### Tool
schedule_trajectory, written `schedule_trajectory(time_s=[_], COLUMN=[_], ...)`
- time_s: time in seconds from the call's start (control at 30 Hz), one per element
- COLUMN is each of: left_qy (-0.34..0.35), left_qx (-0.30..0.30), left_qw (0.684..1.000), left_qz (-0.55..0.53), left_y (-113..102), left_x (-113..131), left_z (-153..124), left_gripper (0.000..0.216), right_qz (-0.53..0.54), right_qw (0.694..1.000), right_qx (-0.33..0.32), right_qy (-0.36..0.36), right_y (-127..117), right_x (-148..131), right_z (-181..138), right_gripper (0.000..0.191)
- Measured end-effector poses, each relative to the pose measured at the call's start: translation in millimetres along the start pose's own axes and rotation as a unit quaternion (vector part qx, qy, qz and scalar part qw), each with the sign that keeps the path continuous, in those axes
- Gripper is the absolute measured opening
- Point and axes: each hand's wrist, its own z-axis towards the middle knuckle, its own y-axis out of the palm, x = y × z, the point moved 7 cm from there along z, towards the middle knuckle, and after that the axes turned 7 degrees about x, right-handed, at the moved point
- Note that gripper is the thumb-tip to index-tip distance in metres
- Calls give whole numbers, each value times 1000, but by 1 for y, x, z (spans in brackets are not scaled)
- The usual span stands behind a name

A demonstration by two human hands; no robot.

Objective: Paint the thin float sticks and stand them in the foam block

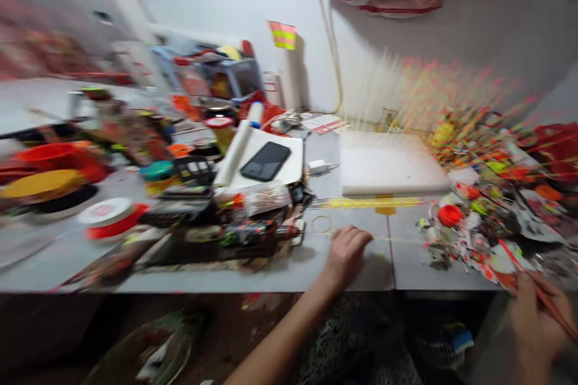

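My left hand rests on the grey table near its front edge, fingers curled down. A thin yellowish stick runs rightward from those fingers, which seem pinched on its end. A small rubber band ring lies just left of the hand. My right hand is low at the right, below the table edge, fingers closed round a thin red stick that slants up to the left. A white foam block sits beyond the left hand.
A black phone lies on a white pad. Tape rolls, tins and packets crowd the left side. Bundles of neon-tipped sticks lean at the back right above a heap of paper scraps and a red cap. Bags hang on the wall.
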Motion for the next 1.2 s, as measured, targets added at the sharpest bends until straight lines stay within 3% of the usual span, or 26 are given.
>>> schedule_trajectory(time_s=[0.1, 0.33, 0.57, 0.8, 0.9, 1.2], left_qy=[-13, 46, 73, 75, 83, 92], left_qx=[21, 23, 12, -19, -11, -10], left_qw=[1000, 998, 997, 996, 994, 992], left_qz=[19, 26, 31, 51, 63, 87], left_y=[-1, 5, 6, 8, 7, 5], left_x=[-7, -1, 0, -16, -22, -19], left_z=[11, 19, 18, 9, 5, 5], left_gripper=[17, 15, 13, 10, 11, 12], right_qz=[-6, 75, 53, 61, 76, 59], right_qw=[999, 994, 998, 988, 981, 983], right_qx=[26, 34, -33, -90, -109, -104], right_qy=[39, 69, 24, -108, -141, -140], right_y=[-2, 9, 24, 46, 60, 76], right_x=[10, 21, 16, -10, -17, -8], right_z=[-9, -37, -58, -74, -79, -86], right_gripper=[41, 38, 26, 5, 5, 9])
